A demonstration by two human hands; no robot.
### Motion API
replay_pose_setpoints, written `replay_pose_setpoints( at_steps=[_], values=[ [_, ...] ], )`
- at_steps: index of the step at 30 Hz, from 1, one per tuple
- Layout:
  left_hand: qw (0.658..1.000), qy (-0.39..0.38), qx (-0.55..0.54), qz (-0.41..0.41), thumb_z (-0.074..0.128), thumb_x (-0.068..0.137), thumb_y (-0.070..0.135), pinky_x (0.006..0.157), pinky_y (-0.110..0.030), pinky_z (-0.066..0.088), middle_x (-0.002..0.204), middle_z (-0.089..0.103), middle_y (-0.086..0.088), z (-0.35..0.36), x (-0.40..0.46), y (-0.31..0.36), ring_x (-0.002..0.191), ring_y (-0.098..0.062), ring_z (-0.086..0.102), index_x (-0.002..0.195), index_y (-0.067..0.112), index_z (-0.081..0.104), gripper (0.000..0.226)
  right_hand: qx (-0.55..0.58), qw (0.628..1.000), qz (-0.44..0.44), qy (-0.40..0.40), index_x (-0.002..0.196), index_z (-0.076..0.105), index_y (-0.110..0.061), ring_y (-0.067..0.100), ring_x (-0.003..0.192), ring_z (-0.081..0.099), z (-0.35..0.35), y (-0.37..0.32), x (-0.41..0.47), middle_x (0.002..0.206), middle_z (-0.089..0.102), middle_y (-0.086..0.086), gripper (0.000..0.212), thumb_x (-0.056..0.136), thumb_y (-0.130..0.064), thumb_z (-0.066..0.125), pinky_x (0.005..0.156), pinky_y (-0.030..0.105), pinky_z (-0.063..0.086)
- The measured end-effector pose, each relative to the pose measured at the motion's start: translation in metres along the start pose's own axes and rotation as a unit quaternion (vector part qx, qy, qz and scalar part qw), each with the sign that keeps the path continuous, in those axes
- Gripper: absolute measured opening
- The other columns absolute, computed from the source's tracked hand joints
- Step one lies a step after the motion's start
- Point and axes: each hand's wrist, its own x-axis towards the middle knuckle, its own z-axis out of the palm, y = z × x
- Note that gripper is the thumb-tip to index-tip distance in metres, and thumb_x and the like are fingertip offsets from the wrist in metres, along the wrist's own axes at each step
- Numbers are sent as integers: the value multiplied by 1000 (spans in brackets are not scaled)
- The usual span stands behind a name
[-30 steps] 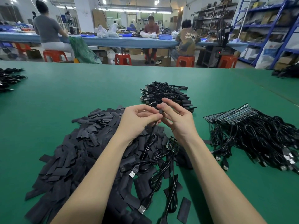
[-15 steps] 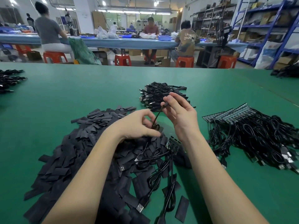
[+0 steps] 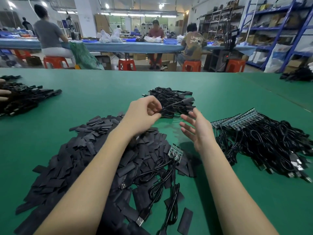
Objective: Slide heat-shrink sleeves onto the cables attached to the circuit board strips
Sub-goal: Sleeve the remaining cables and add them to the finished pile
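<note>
We pinch limp, light cable (image 3: 169,107) in left hand (image 3: 144,114); right hand (image 3: 198,129) spread, empty. We judge best hold just behind sleeve (image 3: 188,100).

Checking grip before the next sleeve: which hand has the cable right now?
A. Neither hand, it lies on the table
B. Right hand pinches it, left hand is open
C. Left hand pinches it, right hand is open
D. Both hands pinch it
C: the left hand pinches the black cable between thumb and fingers, while the right hand hangs beside it with fingers spread, holding nothing.
</note>
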Motion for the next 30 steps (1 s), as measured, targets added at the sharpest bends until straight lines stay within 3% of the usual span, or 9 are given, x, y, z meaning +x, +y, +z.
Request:
replay_pose_setpoints(
  at_steps=[3, 5, 7, 11, 14, 20, 23, 26, 30],
  values=[
    [999, 2, 44, 27, 71, 87, 5, 73, -7, 45, 86, 67, 7, 9, 42, 5, 77, -7, 61, 93, 21, 67, 18, -81, 997, -5, -4, 114, 65, -14, 12, 67, 66, -3, 3, 2, 100, 77, 3, 22, 100, -30, 59, 57, 22, 54],
    [996, 13, 84, 41, 67, 89, 2, 85, -26, 53, 93, 69, -1, 16, 76, 7, 85, -16, 64, 97, 17, 69, 17, -126, 992, -10, -21, 107, 67, -16, 13, 70, 66, 0, 6, 1, 100, 77, 2, 15, 99, -27, 61, 60, 22, 52],
    [990, 26, 130, 51, 64, 89, 2, 90, -36, 53, 102, 71, -7, 22, 108, 7, 96, -24, 65, 101, 14, 69, 18, -144, 989, -11, -34, 102, 69, -16, 13, 69, 65, 3, 9, 0, 99, 77, 3, 12, 98, -26, 63, 59, 23, 51],
    [969, 1, 242, 48, 59, 93, 1, 90, -34, 48, 120, 65, -11, 38, 145, -5, 112, -31, 61, 107, 14, 71, 23, -163, 985, 1, -50, 101, 71, -13, 13, 67, 66, 5, 12, 0, 95, 78, 2, 15, 97, -26, 64, 58, 22, 51],
    [964, -31, 263, 20, 60, 96, 7, 93, -37, 47, 125, 60, -13, 48, 147, -21, 114, -33, 59, 110, 12, 73, 20, -181, 981, 4, -68, 98, 72, -14, 13, 66, 66, 4, 13, -1, 90, 79, 0, 14, 96, -26, 65, 59, 23, 51],
    [988, -2, 152, 37, 66, 94, 23, 98, -37, 47, 113, 61, -9, 45, 100, -15, 108, -25, 57, 111, 16, 69, 19, -293, 951, -32, -94, 99, 73, -10, 9, 58, 62, 2, 5, -4, 78, 77, -6, 18, 95, -25, 64, 50, 18, 43],
    [998, -3, 58, 18, 71, 90, 25, 85, -23, 48, 97, 70, 3, 39, 52, -6, 89, -10, 63, 98, 20, 72, 9, -407, 902, -46, -139, 91, 76, -13, 8, 56, 59, -4, -4, -8, 78, 76, -6, 19, 94, -28, 64, 50, 17, 41],
    [998, -39, -35, -33, 73, 89, 30, 71, -8, 44, 84, 71, 15, 32, 7, -3, 71, 10, 61, 89, 26, 74, 4, -513, 829, -22, -221, 86, 78, -20, 9, 62, 57, -11, -17, -13, 80, 75, -6, 22, 95, -35, 65, 51, 18, 40],
    [978, -80, -174, -87, 72, 92, 28, 75, -22, 55, 88, 75, 6, 26, -23, -6, 78, -8, 71, 92, 22, 74, 6, -576, 768, 15, -278, 89, 79, -21, 9, 67, 54, -23, -32, -16, 74, 69, -13, 19, 90, -39, 73, 55, 21, 39]
  ],
)
